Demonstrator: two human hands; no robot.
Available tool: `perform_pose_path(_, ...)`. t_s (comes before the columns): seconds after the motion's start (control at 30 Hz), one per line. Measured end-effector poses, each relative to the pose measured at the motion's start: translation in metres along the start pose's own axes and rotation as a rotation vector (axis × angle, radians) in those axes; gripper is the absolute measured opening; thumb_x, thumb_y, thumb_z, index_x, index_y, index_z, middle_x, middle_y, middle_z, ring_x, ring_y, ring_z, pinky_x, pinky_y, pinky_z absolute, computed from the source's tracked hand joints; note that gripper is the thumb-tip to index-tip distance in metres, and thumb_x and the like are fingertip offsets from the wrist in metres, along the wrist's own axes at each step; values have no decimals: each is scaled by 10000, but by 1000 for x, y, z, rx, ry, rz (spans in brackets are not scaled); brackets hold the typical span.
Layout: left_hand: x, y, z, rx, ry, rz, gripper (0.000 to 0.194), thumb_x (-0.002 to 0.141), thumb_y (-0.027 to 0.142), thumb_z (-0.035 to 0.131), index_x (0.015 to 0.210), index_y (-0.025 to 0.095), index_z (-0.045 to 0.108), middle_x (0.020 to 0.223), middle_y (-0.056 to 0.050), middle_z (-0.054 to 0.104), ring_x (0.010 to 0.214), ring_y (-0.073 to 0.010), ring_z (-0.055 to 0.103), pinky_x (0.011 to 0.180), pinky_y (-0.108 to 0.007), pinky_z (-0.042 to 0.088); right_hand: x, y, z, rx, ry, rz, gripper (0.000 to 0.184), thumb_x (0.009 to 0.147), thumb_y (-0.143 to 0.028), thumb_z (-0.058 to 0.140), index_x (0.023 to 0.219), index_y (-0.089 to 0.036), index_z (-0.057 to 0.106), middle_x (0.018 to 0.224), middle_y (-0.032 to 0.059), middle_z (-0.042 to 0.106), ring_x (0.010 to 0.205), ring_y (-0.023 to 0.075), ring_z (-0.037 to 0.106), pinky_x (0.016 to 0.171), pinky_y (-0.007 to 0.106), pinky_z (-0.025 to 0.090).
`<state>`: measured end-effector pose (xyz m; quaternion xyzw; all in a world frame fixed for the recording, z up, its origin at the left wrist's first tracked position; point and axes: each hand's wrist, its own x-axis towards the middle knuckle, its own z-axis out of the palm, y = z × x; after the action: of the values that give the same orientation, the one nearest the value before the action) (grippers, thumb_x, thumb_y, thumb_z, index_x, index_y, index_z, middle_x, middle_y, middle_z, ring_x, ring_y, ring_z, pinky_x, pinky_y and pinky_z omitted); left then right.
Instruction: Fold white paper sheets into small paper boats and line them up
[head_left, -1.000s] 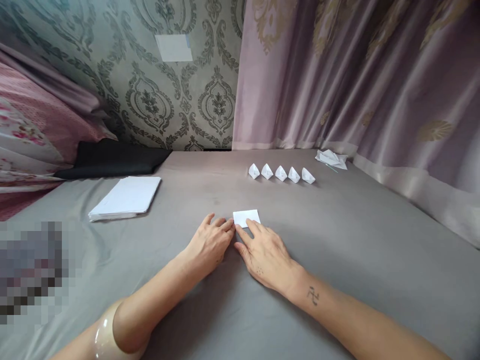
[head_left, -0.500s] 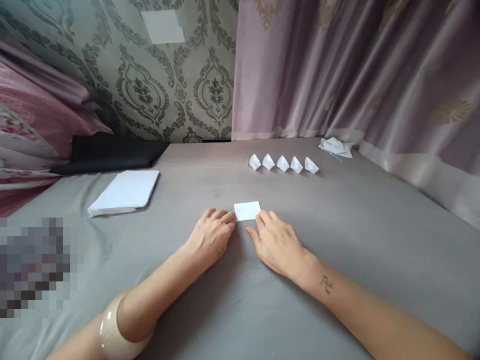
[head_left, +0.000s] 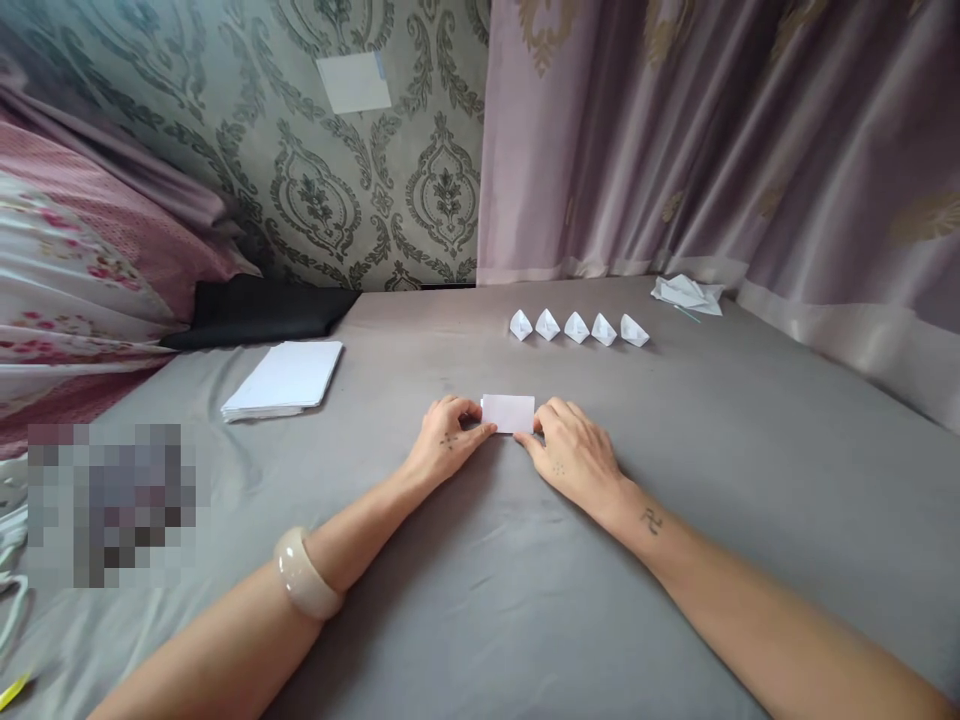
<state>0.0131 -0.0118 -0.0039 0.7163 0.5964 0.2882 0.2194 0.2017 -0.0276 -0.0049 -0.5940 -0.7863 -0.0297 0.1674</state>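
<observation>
"While you have the white paper [head_left: 508, 412] pinched at both ends, left hand [head_left: 442, 441] and right hand [head_left: 579, 452] both closed on it, match your grips and line up the edges before creasing."

"Agreed: thumbs along the near edge, light pressure, or your fold may skew. Where is it?"

"Between your hands, over the grey cloth [head_left: 480, 560], nearer you than the five folded paper shapes [head_left: 577, 328]."

"Looks?"

"Small plain rectangle, wider than tall, face unmarked. You've a sliver showing past its left edge; can't tell how many layers."
</observation>
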Motion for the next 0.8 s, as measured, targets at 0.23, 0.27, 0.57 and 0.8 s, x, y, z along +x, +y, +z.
perform_pose_path(0.23, -12, 6, 3, 103, 98, 251, 84, 818, 143, 529, 841, 200, 587, 917, -35, 653, 802, -170, 592, 767, -315, 470, 1, -5, -7, 98, 335, -142, 324, 837, -179, 607, 1149, -138, 529, 1185, 143, 535, 1025, 245, 514, 851, 344, 430)
perform_pose_path(0.27, -14, 5, 4, 148, 101, 283, 95, 830, 139, 509, 859, 200, 576, 893, -33, 652, 812, -177, 593, 786, -329, 469, 0, -7, -7, 90, 339, -208, 262, 860, -145, 559, 1121, -160, 559, 1165, 125, 553, 1023, 238, 503, 866, 342, 417)
perform_pose_path(0.57, -23, -8, 11, 272, 164, 402, 513, 726, 50, 445, 1226, 164, 427, 1087, -116, 556, 1000, -225, 537, 892, -401, 471, 4, -4, 1, 3, 242, -412, 292, 924, -79, 419, 930, -206, 682, 970, 49, 675, 928, 195, 506, 852, 330, 370)
perform_pose_path(0.8, -35, 8, -2, 518, 29, 233, 226, 747, 140, 492, 931, 152, 623, 1101, -158, 490, 989, -292, 469, 837, -461, 455, 0, -1, 2, 85, -24, -406, 277, 922, -68, 422, 993, -179, 664, 1062, 67, 672, 957, 190, 555, 809, 318, 439)
